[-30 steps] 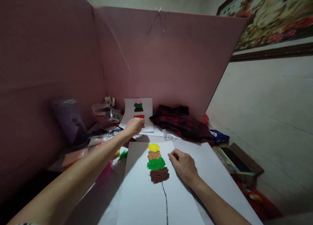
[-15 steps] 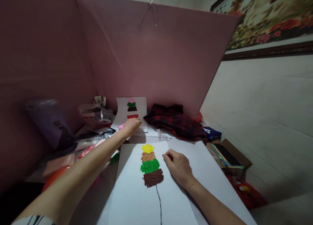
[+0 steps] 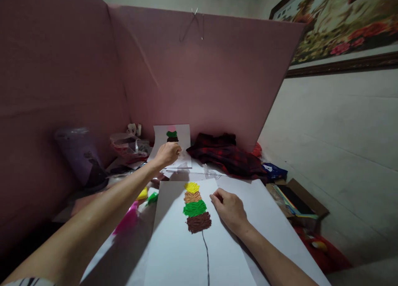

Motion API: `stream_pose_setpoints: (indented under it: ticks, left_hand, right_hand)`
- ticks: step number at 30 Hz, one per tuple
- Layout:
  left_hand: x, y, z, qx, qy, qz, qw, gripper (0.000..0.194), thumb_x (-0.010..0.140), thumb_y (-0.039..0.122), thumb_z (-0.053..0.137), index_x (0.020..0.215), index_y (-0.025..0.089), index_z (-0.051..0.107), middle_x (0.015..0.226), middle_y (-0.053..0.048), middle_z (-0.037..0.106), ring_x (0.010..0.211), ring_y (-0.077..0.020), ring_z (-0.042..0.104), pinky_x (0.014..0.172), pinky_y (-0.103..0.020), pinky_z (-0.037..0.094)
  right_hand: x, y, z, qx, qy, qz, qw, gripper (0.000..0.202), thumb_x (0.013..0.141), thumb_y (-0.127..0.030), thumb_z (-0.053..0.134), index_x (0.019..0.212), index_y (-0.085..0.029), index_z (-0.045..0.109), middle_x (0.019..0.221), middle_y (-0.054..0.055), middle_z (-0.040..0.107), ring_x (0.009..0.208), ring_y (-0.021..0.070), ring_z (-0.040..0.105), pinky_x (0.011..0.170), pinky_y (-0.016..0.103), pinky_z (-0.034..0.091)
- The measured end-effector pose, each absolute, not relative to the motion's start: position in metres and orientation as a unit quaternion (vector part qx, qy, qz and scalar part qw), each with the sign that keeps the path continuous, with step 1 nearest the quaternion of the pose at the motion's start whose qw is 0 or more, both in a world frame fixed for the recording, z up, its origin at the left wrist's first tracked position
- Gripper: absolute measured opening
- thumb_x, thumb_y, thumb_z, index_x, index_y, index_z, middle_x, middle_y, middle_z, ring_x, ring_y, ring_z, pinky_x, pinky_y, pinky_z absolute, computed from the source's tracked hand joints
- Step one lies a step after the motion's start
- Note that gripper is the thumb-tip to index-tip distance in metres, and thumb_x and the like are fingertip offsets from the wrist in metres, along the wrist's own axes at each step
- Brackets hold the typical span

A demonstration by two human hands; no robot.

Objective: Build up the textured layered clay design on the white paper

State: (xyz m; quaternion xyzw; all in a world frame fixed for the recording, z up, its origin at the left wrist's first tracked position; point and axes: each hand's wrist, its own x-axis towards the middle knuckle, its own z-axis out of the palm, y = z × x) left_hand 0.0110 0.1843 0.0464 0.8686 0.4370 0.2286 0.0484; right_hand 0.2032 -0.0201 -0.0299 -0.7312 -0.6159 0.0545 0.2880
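Observation:
Raised over the far sheet of paper (image 3: 158,133), my left hand (image 3: 168,154) is closed; whatever its fingers may hold is hidden. That sheet bears pink, green and dark brown bands, partly covered by the hand. My right hand (image 3: 230,209) rests curled on the right side of the near sheet of paper (image 3: 171,253), with nothing visible between thumb and fingers. To its left are stacked textured, clay-like bands: yellow (image 3: 192,187), light brown (image 3: 192,197), green (image 3: 195,208) and dark brown (image 3: 199,222). A thin black line (image 3: 206,253) runs down from the lowest band.
Yellow (image 3: 142,193), green (image 3: 152,198) and magenta (image 3: 128,217) pieces lie beneath my left forearm. A purple container (image 3: 82,157) and a plastic bag (image 3: 129,147) stand left. Dark plaid cloth (image 3: 228,153) lies behind; an open box (image 3: 298,199) sits right. Pink panels enclose the back.
My left hand has lifted slightly over the far sheet and now covers its red band. The view has shifted a little left. My right hand stays on the near sheet.

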Motion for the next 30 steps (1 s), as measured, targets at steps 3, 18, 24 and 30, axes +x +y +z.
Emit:
stream_pose_setpoints:
  ticks: [3, 18, 24, 30]
  left_hand:
    - [0.009, 0.179, 0.051, 0.87, 0.441, 0.215, 0.057, 0.021, 0.067, 0.012, 0.055, 0.074, 0.021, 0.072, 0.093, -0.004, 0.07, 0.09, -0.0194, 0.062, 0.071, -0.023, 0.042]
    - [-0.085, 0.183, 0.058, 0.747, 0.657, 0.042, 0.091, 0.015, 0.068, 0.02, 0.07, 0.08, 0.013, 0.067, 0.089, -0.01, 0.066, 0.091, -0.0263, 0.061, 0.076, -0.034, 0.048]
    - [-0.087, 0.185, 0.037, 0.743, 0.653, 0.042, 0.143, 0.027, 0.086, 0.032, 0.054, 0.105, 0.013, 0.058, 0.104, -0.007, 0.06, 0.089, -0.0187, 0.06, 0.076, -0.037, 0.051]
    - [-0.095, 0.195, 0.056, 0.741, 0.639, 0.137, 0.153, 0.017, 0.062, 0.018, 0.066, 0.079, 0.013, 0.068, 0.067, 0.001, 0.064, 0.069, -0.0154, 0.061, 0.056, -0.02, 0.043]
  right_hand:
    - [0.203, -0.019, -0.03, -0.73, -0.619, 0.052, 0.287, 0.021, 0.084, -0.031, 0.05, 0.067, -0.021, 0.059, 0.064, -0.001, 0.066, 0.058, 0.0139, 0.056, 0.054, 0.023, 0.029]
    - [0.203, -0.022, -0.028, -0.726, -0.624, 0.054, 0.283, 0.022, 0.084, -0.031, 0.049, 0.069, -0.021, 0.062, 0.066, 0.001, 0.068, 0.058, 0.0142, 0.058, 0.055, 0.024, 0.03]
    - [0.202, -0.022, -0.028, -0.723, -0.626, 0.049, 0.287, 0.023, 0.084, -0.031, 0.049, 0.069, -0.022, 0.063, 0.066, 0.001, 0.068, 0.057, 0.0144, 0.058, 0.054, 0.024, 0.031]
    - [0.203, -0.022, -0.029, -0.723, -0.627, 0.049, 0.285, 0.023, 0.084, -0.031, 0.048, 0.069, -0.022, 0.062, 0.066, 0.0, 0.067, 0.058, 0.0142, 0.057, 0.055, 0.024, 0.031]
